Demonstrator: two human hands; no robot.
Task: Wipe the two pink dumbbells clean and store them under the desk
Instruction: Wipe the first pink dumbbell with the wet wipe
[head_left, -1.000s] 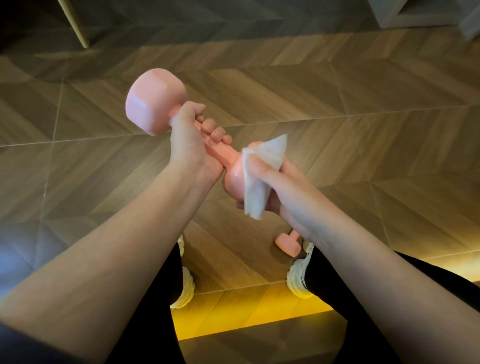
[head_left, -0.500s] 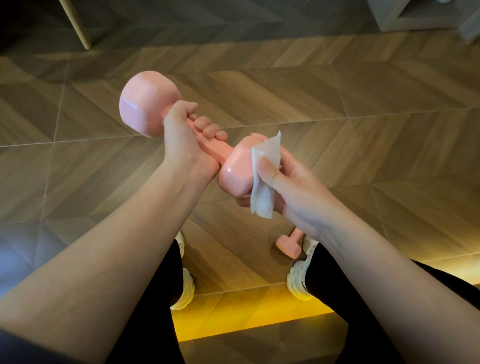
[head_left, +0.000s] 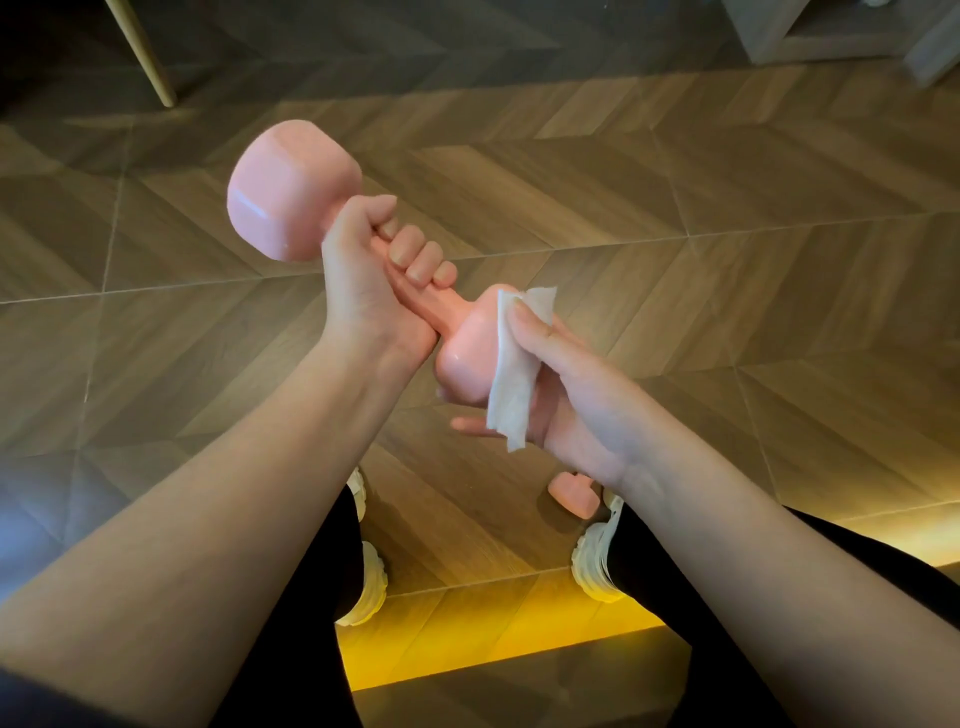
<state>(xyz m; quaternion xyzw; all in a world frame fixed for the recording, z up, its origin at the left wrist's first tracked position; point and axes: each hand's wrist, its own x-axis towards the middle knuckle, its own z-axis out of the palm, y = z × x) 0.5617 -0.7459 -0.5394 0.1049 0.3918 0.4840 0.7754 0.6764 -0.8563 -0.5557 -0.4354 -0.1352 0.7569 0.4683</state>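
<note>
Pink and glossy, the dumbbell (head_left: 296, 197) I am holding is tilting above the wooden floor (head_left: 675, 208). My left hand (head_left: 371, 286) is clenching its handle, while my right hand (head_left: 566, 384) is pressing a white tissue (head_left: 514, 374) against its lower head. A second pink dumbbell (head_left: 571, 493) is lying on the floor beside my right shoe (head_left: 597, 566).

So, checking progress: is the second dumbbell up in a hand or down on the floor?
Down on the floor: one end of the second dumbbell shows beside the shoe, untouched.
</note>
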